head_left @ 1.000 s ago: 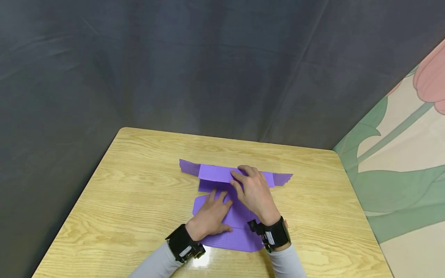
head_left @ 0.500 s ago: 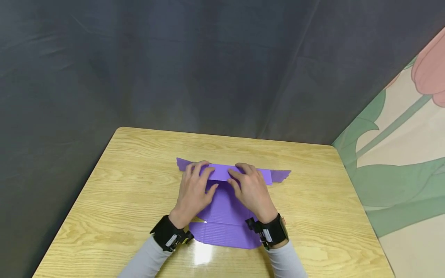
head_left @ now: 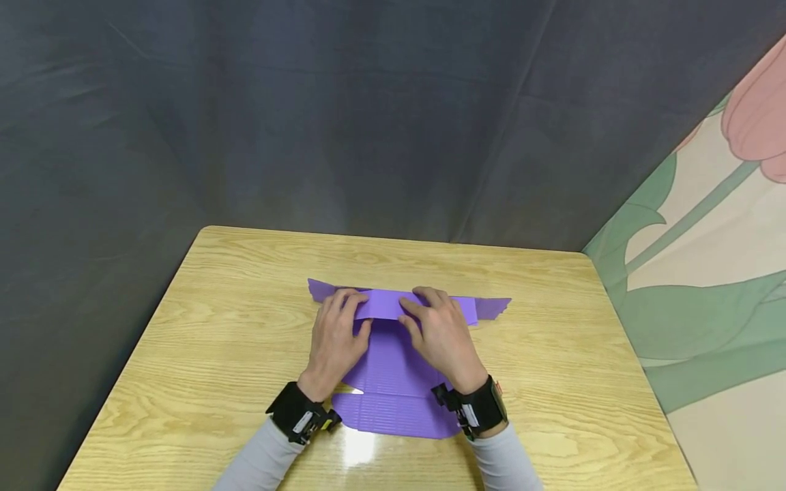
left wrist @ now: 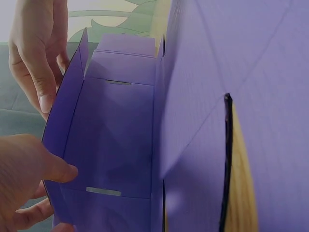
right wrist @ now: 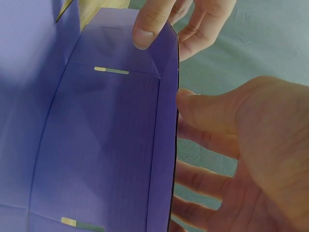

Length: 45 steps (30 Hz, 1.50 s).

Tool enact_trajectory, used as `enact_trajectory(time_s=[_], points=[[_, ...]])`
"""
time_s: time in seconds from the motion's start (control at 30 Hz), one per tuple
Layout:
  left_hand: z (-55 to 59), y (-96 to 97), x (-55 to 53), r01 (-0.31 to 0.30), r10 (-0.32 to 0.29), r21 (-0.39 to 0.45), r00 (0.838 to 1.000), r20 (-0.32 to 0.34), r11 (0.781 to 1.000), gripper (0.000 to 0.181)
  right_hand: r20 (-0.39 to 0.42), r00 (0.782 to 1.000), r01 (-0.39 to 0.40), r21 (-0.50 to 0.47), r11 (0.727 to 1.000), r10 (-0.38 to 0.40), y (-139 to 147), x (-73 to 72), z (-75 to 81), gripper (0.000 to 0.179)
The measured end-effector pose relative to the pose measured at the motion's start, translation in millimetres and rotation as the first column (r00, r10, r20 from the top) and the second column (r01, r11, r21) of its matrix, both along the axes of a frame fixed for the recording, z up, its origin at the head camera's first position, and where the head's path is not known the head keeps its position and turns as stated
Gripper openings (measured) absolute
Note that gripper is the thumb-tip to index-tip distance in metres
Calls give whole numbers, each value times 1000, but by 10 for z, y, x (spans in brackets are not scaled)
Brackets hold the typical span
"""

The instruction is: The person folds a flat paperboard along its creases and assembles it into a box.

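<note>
A purple cardboard box blank (head_left: 396,414) lies partly folded on the wooden table, its far panel raised and a narrow strip (head_left: 384,305) bent over toward me along the top. My left hand (head_left: 334,341) grips the left part of this strip, with the thumb on the inner face in the left wrist view and the other fingers outside. Farther right, my right hand (head_left: 447,341) holds the strip too; its thumb (right wrist: 198,104) is at the edge and its fingers spread behind. Two slots show in the raised panel (right wrist: 96,145).
Purple end flaps (head_left: 493,308) stick out beyond the strip on both sides. The wooden table (head_left: 583,382) extends around the box. A dark curtain (head_left: 368,123) hangs behind it, and a flower-patterned cloth (head_left: 724,307) is at the right.
My left hand has gone from lying flat on the box's base up to the far strip, which it now grips, then shifted slightly left. My right hand has stayed on the strip.
</note>
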<state>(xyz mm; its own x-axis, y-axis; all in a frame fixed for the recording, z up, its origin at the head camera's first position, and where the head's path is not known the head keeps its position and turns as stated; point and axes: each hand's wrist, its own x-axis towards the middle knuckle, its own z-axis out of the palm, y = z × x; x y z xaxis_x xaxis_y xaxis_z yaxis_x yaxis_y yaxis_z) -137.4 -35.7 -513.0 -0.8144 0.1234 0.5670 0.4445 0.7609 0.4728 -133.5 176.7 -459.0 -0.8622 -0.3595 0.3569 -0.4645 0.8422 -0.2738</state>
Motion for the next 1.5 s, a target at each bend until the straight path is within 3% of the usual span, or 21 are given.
enact_trajectory(time_s=[0.4,0.7,0.9,1.07,1.2,1.5], points=[[-98,33,-27,78,-97,196,991,93,977,42,-16,1000,0,2,1000,1,3,9,-45,29],[-139,78,-57,87,-196,428,956,218,900,40,-24,999,-24,1,1000,24,-3,-16,-74,29],[-139,147,-40,71,-214,498,948,235,865,39,-17,999,-33,-10,999,33,2,-14,-77,29],[-154,182,-42,64,-214,522,949,232,850,39,-11,1000,-24,-14,1000,24,19,-6,-66,30],[-153,180,-66,75,-244,548,938,244,833,39,-10,1000,-12,-15,1000,12,42,-7,-62,31],[-127,135,-39,80,-266,548,926,268,833,39,-15,1000,-20,-12,1000,20,49,3,-85,31]])
